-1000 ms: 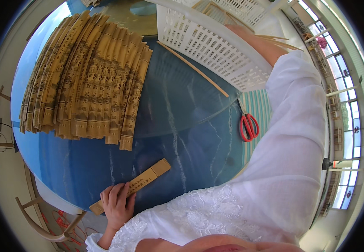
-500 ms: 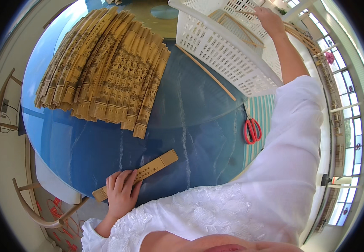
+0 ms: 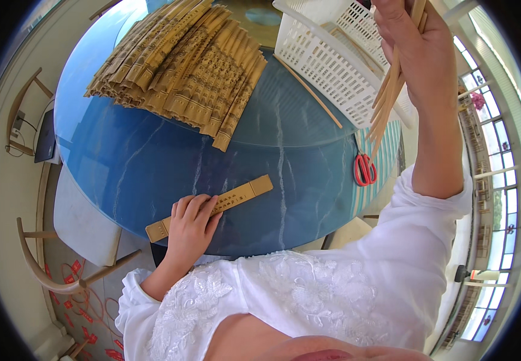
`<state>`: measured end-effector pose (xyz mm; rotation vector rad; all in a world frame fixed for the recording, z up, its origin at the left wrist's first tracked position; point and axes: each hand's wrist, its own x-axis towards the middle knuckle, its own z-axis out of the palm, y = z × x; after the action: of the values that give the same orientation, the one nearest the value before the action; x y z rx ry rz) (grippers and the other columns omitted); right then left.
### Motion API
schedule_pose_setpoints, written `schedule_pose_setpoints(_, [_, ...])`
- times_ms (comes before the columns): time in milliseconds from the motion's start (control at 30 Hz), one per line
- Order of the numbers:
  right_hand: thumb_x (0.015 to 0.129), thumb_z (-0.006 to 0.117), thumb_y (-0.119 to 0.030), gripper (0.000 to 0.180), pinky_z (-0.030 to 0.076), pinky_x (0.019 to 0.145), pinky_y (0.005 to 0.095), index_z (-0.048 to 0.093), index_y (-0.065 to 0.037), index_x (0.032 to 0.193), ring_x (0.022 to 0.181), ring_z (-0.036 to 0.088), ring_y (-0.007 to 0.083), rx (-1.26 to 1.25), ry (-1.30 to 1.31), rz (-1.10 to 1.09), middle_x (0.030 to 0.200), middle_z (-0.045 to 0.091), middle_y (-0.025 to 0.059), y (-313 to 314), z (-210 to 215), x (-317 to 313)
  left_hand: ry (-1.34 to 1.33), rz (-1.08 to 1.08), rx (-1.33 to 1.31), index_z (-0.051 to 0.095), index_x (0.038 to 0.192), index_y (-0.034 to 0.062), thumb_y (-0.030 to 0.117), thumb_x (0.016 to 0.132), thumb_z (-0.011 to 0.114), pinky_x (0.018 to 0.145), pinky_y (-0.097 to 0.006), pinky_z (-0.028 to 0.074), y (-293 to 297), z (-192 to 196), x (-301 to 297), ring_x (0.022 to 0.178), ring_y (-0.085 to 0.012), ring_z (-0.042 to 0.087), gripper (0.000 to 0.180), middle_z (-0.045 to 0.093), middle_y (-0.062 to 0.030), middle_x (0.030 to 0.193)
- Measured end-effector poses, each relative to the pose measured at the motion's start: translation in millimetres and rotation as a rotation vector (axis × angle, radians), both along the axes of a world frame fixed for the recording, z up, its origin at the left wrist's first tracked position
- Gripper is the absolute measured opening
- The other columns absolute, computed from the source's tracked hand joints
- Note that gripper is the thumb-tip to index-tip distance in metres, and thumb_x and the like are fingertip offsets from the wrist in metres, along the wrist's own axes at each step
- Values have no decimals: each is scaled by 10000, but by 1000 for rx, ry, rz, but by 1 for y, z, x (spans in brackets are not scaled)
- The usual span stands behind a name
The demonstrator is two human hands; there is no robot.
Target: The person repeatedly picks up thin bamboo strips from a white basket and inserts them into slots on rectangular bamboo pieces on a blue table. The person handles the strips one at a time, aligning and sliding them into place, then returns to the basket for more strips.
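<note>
Right hand [image 3: 425, 60] closed round thin wooden sticks [image 3: 385, 107], up beside white basket [image 3: 326, 63]. Left hand [image 3: 189, 237] lies over brown sleeve [image 3: 237, 197] on blue table [image 3: 152, 174]; can't tell if it's gripping.

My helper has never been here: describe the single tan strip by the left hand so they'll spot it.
On the blue table, look toward the near edge. The left hand rests on the long, flat tan strip, set aslant. Unlike the heaped strips beyond, it lies alone.
</note>
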<state>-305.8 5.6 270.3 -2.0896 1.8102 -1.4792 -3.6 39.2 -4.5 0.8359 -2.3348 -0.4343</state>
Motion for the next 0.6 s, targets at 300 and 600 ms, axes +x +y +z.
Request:
schedule_pose_setpoints(300, [970, 624, -383, 320, 385, 476, 277, 527, -84, 909, 530, 436, 88, -63, -443, -168, 643, 454, -32, -96, -73, -33, 50, -12, -10, 674, 1108, 32, 120, 797, 751, 884, -405, 449, 2, -6, -1, 1024, -281, 561, 333, 608, -76, 1096])
schedule_pose_setpoints(600, [1020, 544, -242, 197, 451, 539, 275, 507, -68, 1105, 575, 452, 75, -140, -692, 71, 665, 422, -26, -89, -140, -30, 60, -7, -1, 679, 1106, 37, 122, 801, 749, 884, -407, 449, 4, -8, -1, 1023, -286, 560, 325, 606, -77, 1086])
